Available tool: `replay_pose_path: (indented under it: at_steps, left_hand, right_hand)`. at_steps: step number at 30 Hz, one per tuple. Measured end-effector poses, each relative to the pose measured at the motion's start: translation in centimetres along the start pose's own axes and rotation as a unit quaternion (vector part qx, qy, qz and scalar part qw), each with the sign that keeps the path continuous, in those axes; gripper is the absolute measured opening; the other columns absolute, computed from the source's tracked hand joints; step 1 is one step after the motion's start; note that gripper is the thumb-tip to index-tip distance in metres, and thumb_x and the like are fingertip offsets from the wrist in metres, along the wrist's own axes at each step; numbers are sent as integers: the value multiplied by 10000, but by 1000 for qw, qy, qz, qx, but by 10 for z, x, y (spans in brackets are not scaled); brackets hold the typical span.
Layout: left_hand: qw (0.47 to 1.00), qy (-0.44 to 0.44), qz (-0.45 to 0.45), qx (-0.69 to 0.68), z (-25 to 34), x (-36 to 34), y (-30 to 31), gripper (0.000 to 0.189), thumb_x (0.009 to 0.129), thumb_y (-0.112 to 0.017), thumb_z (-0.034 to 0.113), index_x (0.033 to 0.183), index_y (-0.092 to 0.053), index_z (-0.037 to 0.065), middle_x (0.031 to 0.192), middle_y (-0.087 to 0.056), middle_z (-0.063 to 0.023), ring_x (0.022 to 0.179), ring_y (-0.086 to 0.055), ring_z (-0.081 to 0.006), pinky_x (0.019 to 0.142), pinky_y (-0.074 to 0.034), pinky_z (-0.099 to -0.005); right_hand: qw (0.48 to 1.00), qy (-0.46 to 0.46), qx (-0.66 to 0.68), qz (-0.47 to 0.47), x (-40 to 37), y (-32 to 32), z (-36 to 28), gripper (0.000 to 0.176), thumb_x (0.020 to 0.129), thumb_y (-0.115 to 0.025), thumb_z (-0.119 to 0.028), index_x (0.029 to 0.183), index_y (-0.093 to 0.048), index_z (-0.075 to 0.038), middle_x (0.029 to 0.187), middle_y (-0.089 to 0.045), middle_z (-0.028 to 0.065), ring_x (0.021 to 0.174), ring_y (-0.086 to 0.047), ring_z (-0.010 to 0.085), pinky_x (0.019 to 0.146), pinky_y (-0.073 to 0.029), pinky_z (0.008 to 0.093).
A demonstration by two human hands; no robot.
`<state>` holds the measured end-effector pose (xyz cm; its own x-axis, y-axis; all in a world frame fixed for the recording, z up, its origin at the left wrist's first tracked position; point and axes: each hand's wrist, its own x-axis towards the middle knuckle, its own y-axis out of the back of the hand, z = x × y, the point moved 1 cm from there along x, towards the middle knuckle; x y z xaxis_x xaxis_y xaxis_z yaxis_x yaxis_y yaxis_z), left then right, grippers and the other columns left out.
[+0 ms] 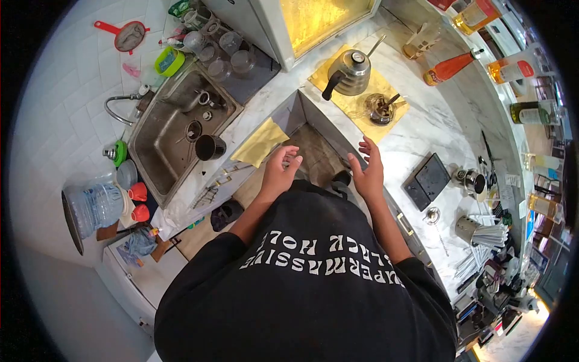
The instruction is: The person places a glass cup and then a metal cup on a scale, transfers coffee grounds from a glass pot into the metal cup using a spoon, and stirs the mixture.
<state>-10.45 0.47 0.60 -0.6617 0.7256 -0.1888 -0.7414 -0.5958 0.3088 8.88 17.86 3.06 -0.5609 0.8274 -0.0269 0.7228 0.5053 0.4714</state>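
Observation:
My left hand (280,171) is in front of my body, fingers loosely bent and apart, holding nothing. Beyond it a yellow cloth (259,143) hangs over the counter edge by the sink. My right hand (368,169), also bare with its fingers apart, is beside the right counter's edge. A second yellow cloth (391,128) lies on that counter. On it stand a steel gooseneck kettle (356,75) with a black handle and a glass vessel (380,110) with dark contents and a spoon-like handle sticking out. A dark cup (210,147) rests at the sink's near rim.
Left is a steel sink (151,158) with small metal items inside and upturned clear cups (243,61) beyond. The right counter carries a black scale-like slab (427,181), a metal cup (469,181), a straw holder (469,229) and an orange bottle (449,67).

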Motion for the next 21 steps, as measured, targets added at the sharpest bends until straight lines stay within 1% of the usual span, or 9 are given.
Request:
replay_pose_path:
  at_steps: [3, 7, 12, 13, 16, 17, 20, 21]
  left_hand:
    - [999, -15, 30, 10, 15, -5, -4, 315, 923, -731, 152, 1205, -655, 34, 1108, -682, -92, 882, -654, -161, 815, -512, -315]
    - [997, -27, 66, 5, 24, -7, 19, 325, 922, -731, 154, 1217, -654, 42, 1126, -680, -91, 892, -662, -168, 821, -505, -323]
    - [993, -40, 112, 7, 31, 8, 70, 316, 935, -711, 174, 1225, -652, 64, 1156, -680, -81, 936, -661, -173, 834, -485, -338]
    - [992, -41, 119, 8, 30, 10, 81, 313, 937, -707, 177, 1225, -652, 68, 1164, -679, -79, 947, -661, -174, 839, -480, -342]
    - [988, -41, 148, 3, 30, 18, 112, 296, 939, -697, 171, 1215, -654, 73, 1171, -680, -69, 972, -659, -173, 854, -471, -340]
    - [987, -40, 156, 4, 28, 19, 122, 295, 938, -696, 166, 1214, -654, 71, 1167, -680, -68, 970, -659, -173, 853, -470, -338]
    - [983, -42, 179, 0, 23, 25, 148, 290, 935, -692, 151, 1210, -653, 67, 1153, -681, -69, 965, -659, -173, 849, -468, -334]
    - [982, -42, 186, -7, 21, 27, 155, 288, 935, -690, 147, 1209, -653, 65, 1147, -680, -70, 962, -658, -174, 847, -467, -332]
  right_hand:
    - [999, 15, 6, -41, 10, 5, -8, 607, 924, -750, -207, 1439, -482, -28, 1248, -630, 191, 1154, -631, 308, 983, -492, 416]
    - [994, 73, -8, -83, 41, -17, -22, 591, 920, -749, -201, 1427, -496, -32, 1235, -634, 189, 1143, -636, 314, 981, -495, 408]
    - [986, 120, -8, -118, 89, -77, -67, 568, 919, -746, -209, 1405, -513, -31, 1231, -634, 195, 1141, -637, 321, 980, -497, 409]
    - [983, 141, -7, -117, 101, -94, -74, 561, 917, -745, -214, 1395, -517, -30, 1226, -628, 201, 1133, -636, 333, 976, -500, 415]
    - [972, 204, -44, -112, 141, -141, -104, 553, 908, -767, -193, 1388, -536, -47, 1203, -655, 169, 1097, -643, 282, 941, -508, 404]
    - [972, 201, -53, -111, 154, -156, -114, 566, 894, -777, -211, 1380, -540, -43, 1197, -645, 190, 1080, -646, 326, 932, -516, 413]
    - [958, 258, -82, -89, 197, -201, -134, 555, 889, -779, -221, 1363, -553, -42, 1213, -636, 194, 1085, -648, 352, 931, -521, 426]
    - [958, 241, -114, -106, 209, -214, -141, 546, 883, -775, -232, 1353, -566, -47, 1280, -624, 186, 1144, -629, 381, 964, -517, 448]
